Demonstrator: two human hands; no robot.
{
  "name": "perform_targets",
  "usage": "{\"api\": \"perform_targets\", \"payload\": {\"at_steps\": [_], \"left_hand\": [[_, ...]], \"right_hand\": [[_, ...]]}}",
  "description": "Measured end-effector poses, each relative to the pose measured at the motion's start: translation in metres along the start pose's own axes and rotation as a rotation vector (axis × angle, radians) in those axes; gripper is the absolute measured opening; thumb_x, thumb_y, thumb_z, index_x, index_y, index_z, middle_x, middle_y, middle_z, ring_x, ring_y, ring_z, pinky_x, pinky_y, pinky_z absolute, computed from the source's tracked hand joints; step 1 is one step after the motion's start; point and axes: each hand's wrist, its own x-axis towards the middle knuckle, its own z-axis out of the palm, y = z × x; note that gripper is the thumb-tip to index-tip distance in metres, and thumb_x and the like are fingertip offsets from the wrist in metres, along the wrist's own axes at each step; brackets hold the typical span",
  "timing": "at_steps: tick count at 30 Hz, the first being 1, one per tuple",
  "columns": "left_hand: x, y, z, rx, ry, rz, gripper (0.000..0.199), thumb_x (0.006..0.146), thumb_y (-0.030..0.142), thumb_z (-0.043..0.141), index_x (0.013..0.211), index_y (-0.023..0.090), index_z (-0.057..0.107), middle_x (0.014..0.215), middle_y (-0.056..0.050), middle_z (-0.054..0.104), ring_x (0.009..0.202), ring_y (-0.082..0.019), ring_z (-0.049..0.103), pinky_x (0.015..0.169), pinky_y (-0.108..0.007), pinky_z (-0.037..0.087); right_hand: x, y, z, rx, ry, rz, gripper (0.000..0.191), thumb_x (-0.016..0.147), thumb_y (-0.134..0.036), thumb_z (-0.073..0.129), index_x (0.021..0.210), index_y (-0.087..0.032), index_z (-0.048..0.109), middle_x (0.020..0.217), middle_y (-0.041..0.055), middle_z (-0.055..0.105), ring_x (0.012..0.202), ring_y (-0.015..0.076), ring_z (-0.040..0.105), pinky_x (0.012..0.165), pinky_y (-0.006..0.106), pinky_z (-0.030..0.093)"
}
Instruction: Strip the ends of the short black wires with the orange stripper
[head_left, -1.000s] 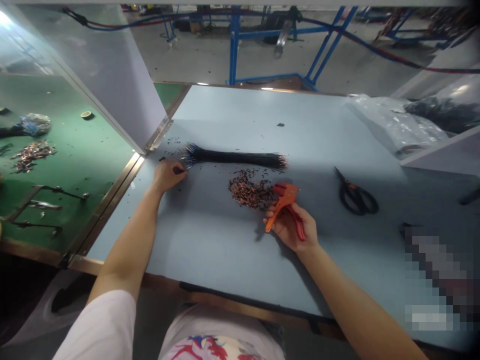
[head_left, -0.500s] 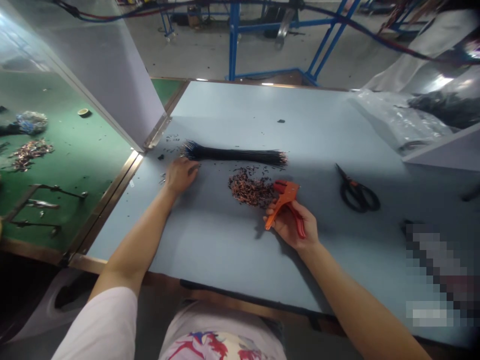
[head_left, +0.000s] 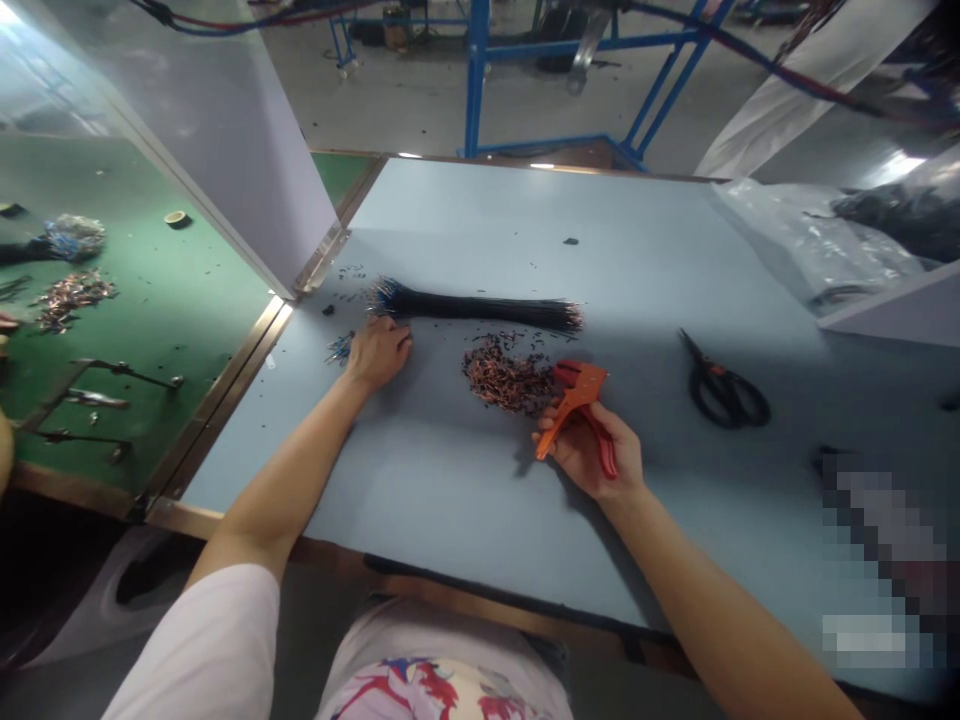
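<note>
One blue-grey table [head_left: 450,520]: spreads under both hands and carries the wires, scraps and tools.
Green table [head_left: 172,340]: adjoins on the left, with another pile of copper-coloured pieces [head_left: 71,298] on it.
Partition panel [head_left: 225,130]: pale, upright, near the seam between the two tables.
Blue metal frame [head_left: 477,90]: stands beyond the far edge.
Clear plastic bag [head_left: 810,230]: crumpled at the far right, beside dark material.
Black wire bundle [head_left: 480,308]: lies crosswise on the blue-grey table, frayed tips at both ends, blue showing at the left one.
Right hand [head_left: 619,455]: palm up, its grip closed around the wire stripper.
Left hand [head_left: 379,355]: palm down, at the near side of the bundle's left end; fingers bent, and whether the grip pinches anything cannot be told.
Wire stripper [head_left: 581,385]: orange and red, head pointing away from the person, handles spread apart, just right of the scrap pile.
Scissors [head_left: 724,395]: black-handled, right of the stripper, blades pointing away.
Scrap pile [head_left: 506,375]: black and copper-coloured bits, between the bundle and the person.
Loose wire ends [head_left: 341,348]: just left of the left hand.
Tape roll [head_left: 180,221]: flat on the green table.
</note>
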Motion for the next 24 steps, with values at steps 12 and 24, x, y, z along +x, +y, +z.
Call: {"api": "perform_targets", "payload": {"at_steps": [12,24], "left_hand": [[-0.008,0.037,-0.004,-0.069,-0.053,0.081,0.029,0.091,0.034,0.044,0.095,0.021,0.07,0.097,-0.007,0.066,0.093,-0.02,0.059,0.072,-0.028,0.042],[-0.001,-0.018,-0.043,0.01,-0.135,-0.449,0.033,0.086,0.043,0.046,0.079,0.019,0.068,0.076,-0.007,0.069,0.076,-0.023,0.063,0.066,-0.03,0.044]], "right_hand": [[0.001,0.0,0.0,0.034,-0.001,0.012,0.024,0.081,-0.031,0.054,0.095,-0.015,0.066,0.084,0.0087,0.071,0.076,0.0232,0.068,0.076,0.043,0.06],[0.002,0.002,-0.002,0.045,-0.026,0.014,0.025,0.082,-0.031,0.052,0.095,-0.016,0.068,0.084,0.0076,0.07,0.076,0.0216,0.068,0.075,0.04,0.059]]}}
